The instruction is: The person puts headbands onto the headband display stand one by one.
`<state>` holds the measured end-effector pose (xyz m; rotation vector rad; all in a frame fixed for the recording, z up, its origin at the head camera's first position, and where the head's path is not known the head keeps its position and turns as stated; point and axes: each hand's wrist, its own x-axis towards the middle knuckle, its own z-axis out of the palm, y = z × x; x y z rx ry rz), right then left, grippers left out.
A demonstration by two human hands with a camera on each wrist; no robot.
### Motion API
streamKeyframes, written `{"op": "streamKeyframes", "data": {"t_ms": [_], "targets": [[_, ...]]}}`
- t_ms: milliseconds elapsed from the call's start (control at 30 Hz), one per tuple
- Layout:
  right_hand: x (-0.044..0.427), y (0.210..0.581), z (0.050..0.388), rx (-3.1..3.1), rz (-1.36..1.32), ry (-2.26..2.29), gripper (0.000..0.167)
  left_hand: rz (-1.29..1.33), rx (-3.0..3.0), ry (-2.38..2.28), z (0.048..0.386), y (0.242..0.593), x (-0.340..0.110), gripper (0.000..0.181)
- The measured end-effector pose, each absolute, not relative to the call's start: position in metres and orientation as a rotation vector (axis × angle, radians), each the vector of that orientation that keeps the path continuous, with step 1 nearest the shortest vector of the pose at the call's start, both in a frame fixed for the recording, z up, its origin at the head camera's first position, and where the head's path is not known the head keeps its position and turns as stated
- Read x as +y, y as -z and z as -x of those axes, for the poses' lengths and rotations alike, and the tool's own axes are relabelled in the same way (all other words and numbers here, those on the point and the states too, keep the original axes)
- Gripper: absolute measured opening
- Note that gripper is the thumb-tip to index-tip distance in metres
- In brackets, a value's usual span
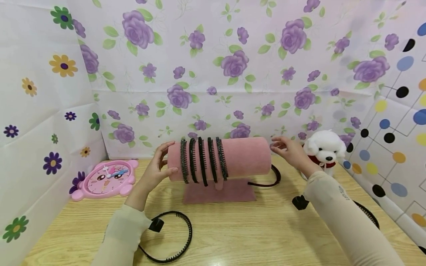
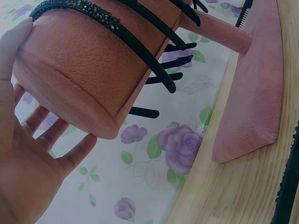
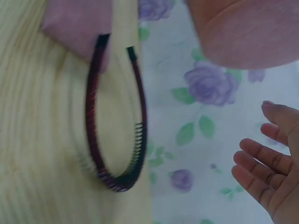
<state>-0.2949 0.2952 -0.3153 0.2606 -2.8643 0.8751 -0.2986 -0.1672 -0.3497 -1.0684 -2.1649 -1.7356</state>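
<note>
A pink plush headband holder (image 1: 247, 157) stands on the table, a padded roll on a post and flat base. Several dark headbands (image 1: 202, 160) circle its left half, some glittery, with comb teeth. My left hand (image 1: 156, 168) rests against the roll's left end, thumb in front and fingers behind; in the left wrist view the hand (image 2: 39, 154) lies around that end. Just off the right end, my right hand (image 1: 291, 151) is held in the air with nothing in it. A dark red headband (image 3: 93, 112) lies on the table below the right end.
A black toothed headband (image 1: 189, 236) lies at the front left, and another (image 1: 367, 214) is partly hidden by the right sleeve. A pink cartoon clock (image 1: 106, 180) stands at left. A white plush dog (image 1: 325, 149) sits behind the right forearm. Patterned sheets surround the wooden table.
</note>
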Motion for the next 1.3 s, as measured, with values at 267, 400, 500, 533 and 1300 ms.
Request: {"op": "streamKeyframes", "data": {"t_ms": [267, 400, 500, 533, 1300], "targets": [[0.305, 0.344, 0.297, -2.942, -0.227, -0.905, 0.059, 1.068, -2.161, 1.743, 0.299, 0.35, -0.167, 0.076], [0.309, 0.357, 0.299, -2.958, -0.23, -0.881, 0.055, 1.065, -2.16, 1.749, 0.299, 0.349, -0.167, 0.076], [0.312, 0.367, 0.3, -2.955, -0.246, -0.883, 0.049, 1.066, -2.159, 1.745, 0.299, 0.35, -0.168, 0.076], [0.313, 0.371, 0.3, -2.954, -0.248, -0.874, 0.048, 1.068, -2.159, 1.744, 0.299, 0.35, -0.168, 0.076], [0.321, 0.411, 0.299, -3.024, -0.132, -0.862, 0.049, 1.066, -2.166, 1.739, 0.298, 0.35, -0.167, 0.076]]}}
